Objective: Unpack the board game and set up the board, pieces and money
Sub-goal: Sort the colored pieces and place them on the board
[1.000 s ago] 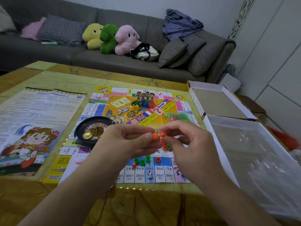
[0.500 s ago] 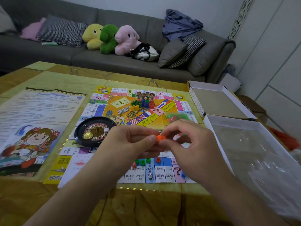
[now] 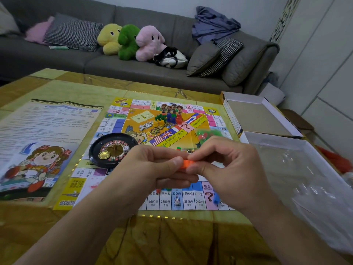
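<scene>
Both hands meet above the game board; the left hand and right hand each keep a pinching grip on one orange piece. A roulette wheel sits on the board's left side.

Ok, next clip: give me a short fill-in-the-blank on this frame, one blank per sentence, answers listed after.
1. Both hands, left hand and right hand, pinch a small ____ piece between them.
2. The black roulette wheel sits on the ____.
3. A white ____ lies inside the wheel.
4. Of the three plush toys on the sofa, the middle one is ____.

Missing words: orange; game board; die; green.
</scene>
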{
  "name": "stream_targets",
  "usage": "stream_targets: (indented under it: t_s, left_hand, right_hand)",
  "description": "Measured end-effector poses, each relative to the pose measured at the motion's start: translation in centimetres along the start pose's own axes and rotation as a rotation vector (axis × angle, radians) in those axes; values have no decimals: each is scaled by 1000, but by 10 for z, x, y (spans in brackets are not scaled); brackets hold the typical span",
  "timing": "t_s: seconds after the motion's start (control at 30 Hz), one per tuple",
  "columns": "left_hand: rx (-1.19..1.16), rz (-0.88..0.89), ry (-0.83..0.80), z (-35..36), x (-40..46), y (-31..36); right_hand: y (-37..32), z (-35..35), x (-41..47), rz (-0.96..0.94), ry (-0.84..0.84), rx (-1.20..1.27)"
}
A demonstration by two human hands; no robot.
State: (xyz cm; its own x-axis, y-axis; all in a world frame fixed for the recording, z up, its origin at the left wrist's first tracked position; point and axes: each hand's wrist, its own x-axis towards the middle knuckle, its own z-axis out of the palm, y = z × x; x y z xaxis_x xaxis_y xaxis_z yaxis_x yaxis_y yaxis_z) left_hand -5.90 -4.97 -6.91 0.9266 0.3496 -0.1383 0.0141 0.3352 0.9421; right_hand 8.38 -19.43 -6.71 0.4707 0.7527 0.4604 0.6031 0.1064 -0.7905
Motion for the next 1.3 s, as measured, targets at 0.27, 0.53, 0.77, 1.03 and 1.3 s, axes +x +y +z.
stream_targets:
  t_s: [0.27,0.53,0.77,1.03,1.3]
  left_hand:
    - [125,-1,-215,-6,-2,11]
    - [313,-5,-371,-14,-4,19]
    - [401,-22,-471,-16,-1,17]
    - [273,45,-272,-13,4,7]
    - [-91,-132,255,-14,23,-3]
  right_hand:
    - [-10,-15,5,166,-293,212]
    - [-24,-15,4,149,-511,25]
    - [-27,-9,1,180,-550,4]
    - [-21,-8,2,147,-383,-63]
    - [2,2,4,276,-142,-61]
